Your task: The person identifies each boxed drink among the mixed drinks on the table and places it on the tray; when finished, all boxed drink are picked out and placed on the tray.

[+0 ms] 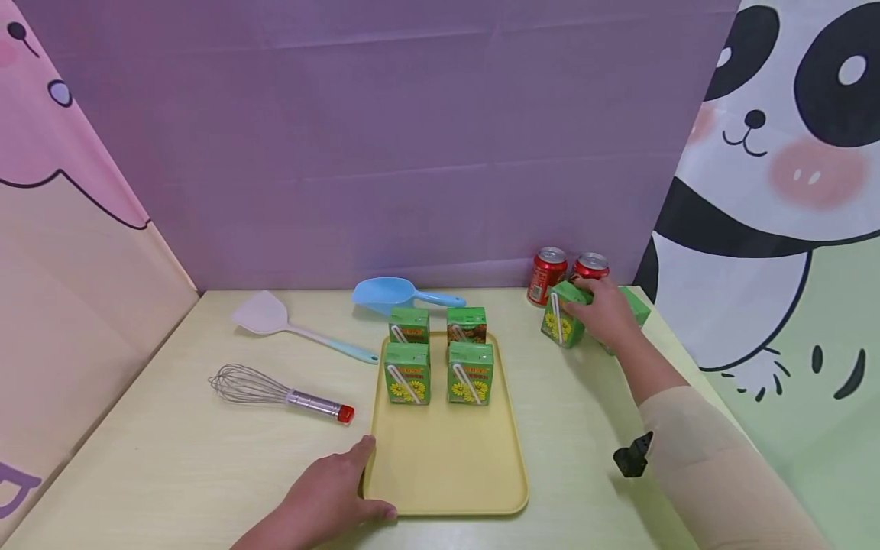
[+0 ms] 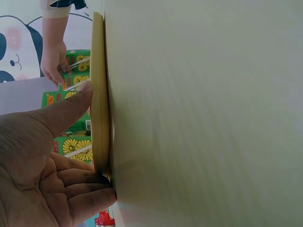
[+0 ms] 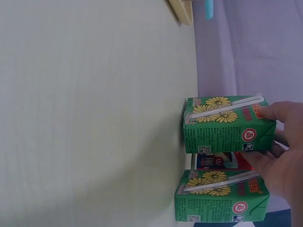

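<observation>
In the head view my left hand (image 1: 330,489) holds the near left corner of a yellow tray (image 1: 447,466), thumb at the front rim and fingers along the left side. The left wrist view shows the thumb and fingers spread about the tray's edge (image 2: 98,127). My right hand (image 1: 608,313) pinches a green drink carton (image 1: 564,315) with a white straw, at the far right. A second green carton (image 3: 220,196) stands beside it, partly hidden by the hand in the head view. Several similar cartons (image 1: 407,374) stand in two rows on the tray's far half.
Two red cans (image 1: 548,276) stand behind the right hand. Left of the tray lie a whisk (image 1: 282,393) and a pale spatula (image 1: 264,315). A blue scoop (image 1: 385,294) lies behind the tray, near the purple backdrop (image 1: 385,153).
</observation>
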### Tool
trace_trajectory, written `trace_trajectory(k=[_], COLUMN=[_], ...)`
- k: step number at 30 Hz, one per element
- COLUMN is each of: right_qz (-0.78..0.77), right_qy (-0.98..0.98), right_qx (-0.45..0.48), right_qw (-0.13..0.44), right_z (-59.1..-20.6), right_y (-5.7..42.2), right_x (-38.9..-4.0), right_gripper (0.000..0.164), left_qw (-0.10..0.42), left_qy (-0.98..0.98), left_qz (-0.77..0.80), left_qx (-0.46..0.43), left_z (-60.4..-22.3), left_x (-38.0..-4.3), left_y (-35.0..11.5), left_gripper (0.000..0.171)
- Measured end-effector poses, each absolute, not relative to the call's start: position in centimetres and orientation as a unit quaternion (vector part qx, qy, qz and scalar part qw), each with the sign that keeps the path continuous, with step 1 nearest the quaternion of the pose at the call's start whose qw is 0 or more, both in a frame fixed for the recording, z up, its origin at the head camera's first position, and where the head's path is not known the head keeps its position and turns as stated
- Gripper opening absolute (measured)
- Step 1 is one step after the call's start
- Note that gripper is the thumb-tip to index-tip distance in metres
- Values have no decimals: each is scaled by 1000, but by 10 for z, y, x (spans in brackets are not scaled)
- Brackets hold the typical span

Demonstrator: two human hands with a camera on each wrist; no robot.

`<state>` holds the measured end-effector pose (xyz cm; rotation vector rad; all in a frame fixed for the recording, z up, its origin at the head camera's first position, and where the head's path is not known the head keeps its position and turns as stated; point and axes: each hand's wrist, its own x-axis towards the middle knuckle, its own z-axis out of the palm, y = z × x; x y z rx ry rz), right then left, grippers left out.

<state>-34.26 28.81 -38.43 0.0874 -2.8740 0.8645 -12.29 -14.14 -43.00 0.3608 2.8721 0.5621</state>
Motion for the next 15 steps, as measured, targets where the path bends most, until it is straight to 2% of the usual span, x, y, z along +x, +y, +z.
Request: trace_trajectory(k=[7, 15], right_qz=[298, 303], right_qy=[-952, -949], right_qx=[40, 77], right_qw=[57, 42], right_z=[-369, -339], right_y=[280, 258], right_x=[-327, -291], right_gripper=[55, 55], left_qw=[93, 87], left_qy=[969, 969], left_qz=[189, 191], left_qx=[126, 129], left_z=[-431, -431], left_x=[-123, -121], left_y=[-142, -142], left_gripper=[104, 103])
